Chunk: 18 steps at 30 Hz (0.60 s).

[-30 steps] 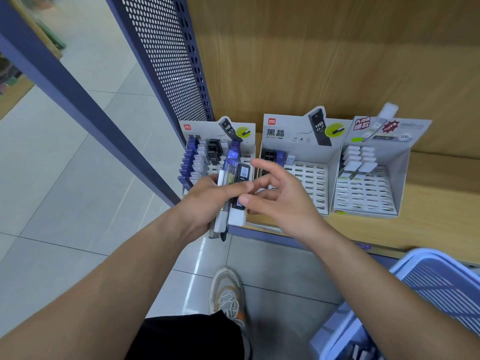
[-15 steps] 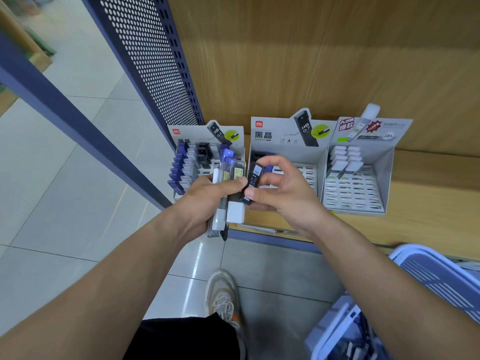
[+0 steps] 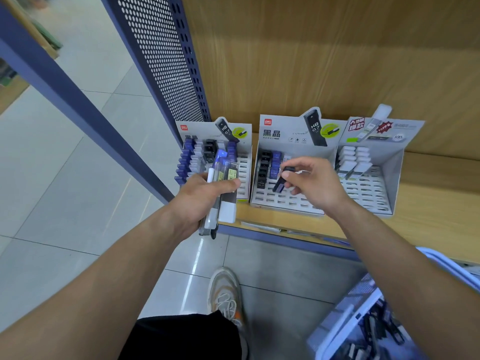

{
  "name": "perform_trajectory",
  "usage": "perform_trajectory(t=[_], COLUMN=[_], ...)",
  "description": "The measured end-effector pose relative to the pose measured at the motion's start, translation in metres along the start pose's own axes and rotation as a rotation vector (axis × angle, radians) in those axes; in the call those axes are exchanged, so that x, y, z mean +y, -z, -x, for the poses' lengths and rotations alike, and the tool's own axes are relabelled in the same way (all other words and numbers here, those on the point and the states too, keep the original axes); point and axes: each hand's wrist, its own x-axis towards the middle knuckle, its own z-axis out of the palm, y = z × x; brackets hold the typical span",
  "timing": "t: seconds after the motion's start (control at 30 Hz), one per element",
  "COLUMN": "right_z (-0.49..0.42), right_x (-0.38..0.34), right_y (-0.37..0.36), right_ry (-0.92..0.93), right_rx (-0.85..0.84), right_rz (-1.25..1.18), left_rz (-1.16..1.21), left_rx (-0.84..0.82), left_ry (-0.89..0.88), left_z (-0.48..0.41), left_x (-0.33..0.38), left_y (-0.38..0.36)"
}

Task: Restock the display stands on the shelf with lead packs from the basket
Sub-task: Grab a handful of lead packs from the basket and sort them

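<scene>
Gripped a bundle of lead packs in the left hand as ready supply; pinched one dark lead pack in the right hand, tilted above the slots of the middle display stand, apparently for insertion.

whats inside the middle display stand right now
The middle display stand holds black lead packs and blue lead packs in columns at its left; front slots are bare. The right hand, pinching a dark pack, covers the slots behind it.
</scene>
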Motion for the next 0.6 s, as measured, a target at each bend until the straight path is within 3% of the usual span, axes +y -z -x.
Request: perform_trajectory(t=[0.17, 0.37, 0.6], right_z=[-0.015, -0.025, -0.017], right_x=[0.011, 0.025, 0.032], right_y=[-0.011, -0.016, -0.018], right_ry=[-0.014, 0.067, 0.12], right_rx=[-0.054, -0.081, 0.021], right_rz=[0.122, 0.492, 0.424], left_rz=[-0.003, -0.002, 0.001], left_rx=[-0.029, -0.013, -0.03], left_ry=[-0.003, 0.023, 0.017], left_z=[0.001, -0.002, -0.003], left_x=[-0.002, -0.001, -0.001], left_y=[0.003, 0.006, 0.007])
